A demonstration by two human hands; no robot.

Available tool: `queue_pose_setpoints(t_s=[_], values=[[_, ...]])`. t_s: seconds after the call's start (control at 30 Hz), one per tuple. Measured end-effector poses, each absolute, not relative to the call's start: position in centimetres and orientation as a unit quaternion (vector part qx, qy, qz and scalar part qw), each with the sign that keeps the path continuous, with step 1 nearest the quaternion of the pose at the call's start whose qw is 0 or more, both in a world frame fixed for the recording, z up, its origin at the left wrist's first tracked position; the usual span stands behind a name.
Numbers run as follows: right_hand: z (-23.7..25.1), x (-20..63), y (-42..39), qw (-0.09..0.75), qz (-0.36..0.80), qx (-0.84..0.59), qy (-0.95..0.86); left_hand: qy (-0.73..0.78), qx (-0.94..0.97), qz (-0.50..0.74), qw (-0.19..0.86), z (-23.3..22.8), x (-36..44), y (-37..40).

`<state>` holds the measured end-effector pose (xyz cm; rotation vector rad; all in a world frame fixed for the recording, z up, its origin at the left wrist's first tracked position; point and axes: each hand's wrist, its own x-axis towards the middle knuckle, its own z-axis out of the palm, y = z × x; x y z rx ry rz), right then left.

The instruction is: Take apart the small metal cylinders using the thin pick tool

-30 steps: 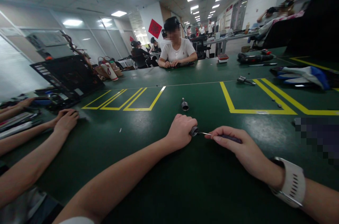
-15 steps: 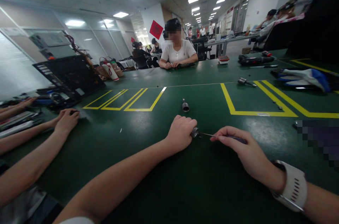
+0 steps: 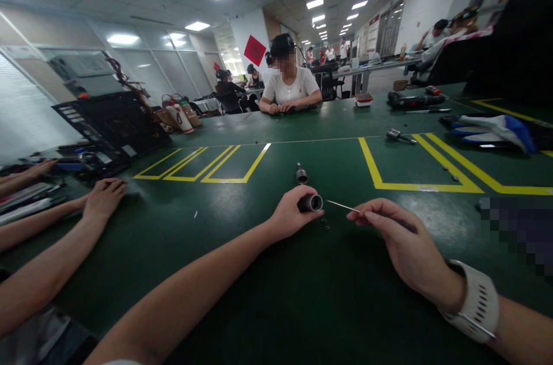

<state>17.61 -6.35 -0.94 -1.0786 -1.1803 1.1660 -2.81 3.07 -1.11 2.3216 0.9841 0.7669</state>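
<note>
My left hand [image 3: 290,212] is closed round a dark metal cylinder [image 3: 311,202], whose hollow round end faces right. In my right hand [image 3: 395,232] is a thin tool with a slim metal shaft [image 3: 343,205], like a small screwdriver; my fingers hide most of its handle. The shaft's tip points left and stops just short of the cylinder's opening. Small dark parts, one a little ring [image 3: 327,228], lie on the table below the cylinder. Just beyond my left hand stands a metal piece with a narrow stem [image 3: 301,175].
Yellow tape [image 3: 427,186] marks boxes on the green table [image 3: 242,301]. Right of centre lie a metal part with a shaft [image 3: 400,136], a power tool [image 3: 415,99] and blue-white gloves [image 3: 496,129]. A neighbour's hands [image 3: 103,198] rest at left; a person [image 3: 291,86] sits opposite.
My left hand has turned the cylinder so its open end, previously low and mostly covered, now shows and sits higher. The tool's tip has risen slightly with my right hand.
</note>
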Motion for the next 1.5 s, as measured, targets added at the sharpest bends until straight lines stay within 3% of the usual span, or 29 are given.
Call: queue_pose_setpoints(t_s=[0.27,0.5,0.73,1.0,1.3,1.5], values=[[-0.1,16.9,-7.1,0.432,0.418,-0.476,-0.642,0.358,0.869,0.26,0.221,-1.6,-2.6,3.0],[-0.6,16.3,-7.1,0.413,0.372,-0.455,-0.696,0.353,0.909,0.196,0.104,-1.7,-2.7,2.9],[-0.1,16.7,-6.5,0.397,0.498,-0.477,-0.606,0.349,0.915,0.186,0.078,-1.5,-2.7,2.7],[0.1,17.0,-5.9,0.45,0.612,-0.433,-0.486,0.329,0.921,0.181,0.104,-1.7,-2.6,3.0],[-0.3,16.7,-6.5,0.402,0.486,-0.488,-0.603,0.353,0.927,0.127,0.02,-1.1,-2.2,2.4],[-0.2,16.9,-6.0,0.415,0.546,-0.462,-0.562,0.341,0.931,0.127,0.011,-1.0,-2.2,2.2]])
